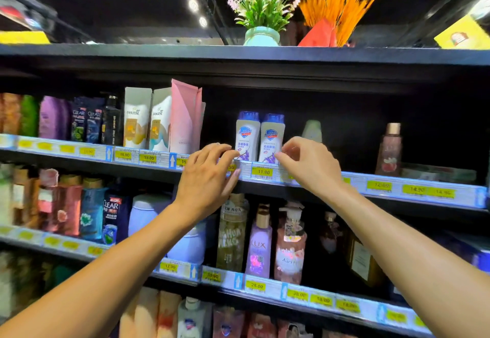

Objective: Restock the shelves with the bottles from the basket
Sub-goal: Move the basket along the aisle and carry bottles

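Bottles, 2 white with blue caps, stand touching at the front edge of the shelf (pixel 397 187): left bottle (pixel 247 136), right bottle (pixel 271 140). The left hand (pixel 209 176), fingers relaxed, touches the left bottle's base. The right hand (pixel 310 165) curls its fingertips against the right bottle; whether it grips, I cannot tell.

Safeguard on white bottles (pixel 248 137), 11.90 on price tag (pixel 263 172), Pantene on boxes (pixel 136 118), Lux on purple bottle (pixel 258 245)

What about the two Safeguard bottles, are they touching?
Touching: the head view shows the left Safeguard bottle and right Safeguard bottle with bodies meeting, no gap between.
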Tool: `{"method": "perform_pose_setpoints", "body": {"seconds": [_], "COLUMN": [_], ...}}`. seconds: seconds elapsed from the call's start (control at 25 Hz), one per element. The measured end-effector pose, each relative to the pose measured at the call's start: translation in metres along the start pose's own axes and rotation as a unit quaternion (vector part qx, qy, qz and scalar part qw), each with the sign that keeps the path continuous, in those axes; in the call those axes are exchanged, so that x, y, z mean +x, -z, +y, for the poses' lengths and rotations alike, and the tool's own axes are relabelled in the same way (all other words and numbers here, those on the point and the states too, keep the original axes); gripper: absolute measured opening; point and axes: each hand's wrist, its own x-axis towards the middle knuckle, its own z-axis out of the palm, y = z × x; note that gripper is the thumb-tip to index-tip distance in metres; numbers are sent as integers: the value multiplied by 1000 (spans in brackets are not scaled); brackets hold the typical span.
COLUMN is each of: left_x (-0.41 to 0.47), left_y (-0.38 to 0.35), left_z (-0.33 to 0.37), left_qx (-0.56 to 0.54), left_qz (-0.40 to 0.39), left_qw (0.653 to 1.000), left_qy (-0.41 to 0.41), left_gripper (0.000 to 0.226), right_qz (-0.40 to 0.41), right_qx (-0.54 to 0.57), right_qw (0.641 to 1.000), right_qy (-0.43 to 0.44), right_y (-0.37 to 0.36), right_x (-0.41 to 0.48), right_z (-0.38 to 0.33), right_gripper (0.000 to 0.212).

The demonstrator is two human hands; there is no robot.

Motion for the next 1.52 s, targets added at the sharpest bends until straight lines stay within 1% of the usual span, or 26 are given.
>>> {"method": "perform_pose_setpoints", "body": {"seconds": [0.08, 0.2, 0.36, 0.44, 0.56, 0.68, 0.76, 0.88, 1.0, 1.16, 1.28, 1.32, 1.4, 1.44, 1.52], "left_x": [-10, -24, -63, -97, -165, -246, -303, -395, -484, -585, -657, -675, -702, -711, -728], "left_y": [10, 25, 48, 57, 72, 88, 100, 121, 149, 193, 231, 244, 270, 282, 302], "left_z": [1, -4, -24, -43, -73, -101, -114, -129, -135, -133, -130, -128, -123, -121, -121], "left_qx": [8, 13, 39, 50, 57, 74, 71, 66, 61, 42, 44, 42, 26, 20, 15], "left_qz": [-11, -29, -72, -105, -172, -250, -294, -368, -439, -511, -547, -556, -574, -580, -585], "left_qw": [1000, 999, 996, 992, 981, 960, 944, 913, 873, 819, 789, 779, 752, 739, 718], "left_qy": [-1, 1, 22, 38, 70, 106, 134, 163, 204, 257, 276, 286, 323, 343, 376], "left_gripper": [39, 42, 42, 44, 44, 47, 48, 49, 54, 53, 54, 54, 55, 55, 53], "right_qz": [16, 49, 114, 96, 28, -62, -132, -246, -365, -467, -535, -558, -602, -620, -649], "right_qx": [30, 27, 16, 32, 58, 83, 94, 92, 68, 50, 53, 56, 70, 71, 68], "right_qw": [997, 989, 978, 977, 980, 978, 972, 955, 922, 876, 837, 822, 789, 775, 753], "right_qy": [66, 140, 177, 190, 188, 181, 170, 140, 112, 107, 103, 102, 98, 96, 89], "right_y": [-6, -19, -50, -76, -126, -180, -210, -255, -295, -327, -344, -351, -362, -364, -372], "right_x": [-10, -23, -52, -73, -116, -172, -215, -282, -352, -436, -495, -513, -542, -552, -567], "right_z": [-7, -25, -58, -77, -103, -130, -147, -169, -190, -217, -243, -250, -266, -275, -294], "right_gripper": [23, 21, 25, 30, 34, 38, 40, 50, 54, 62, 80, 82, 82, 79, 58]}}
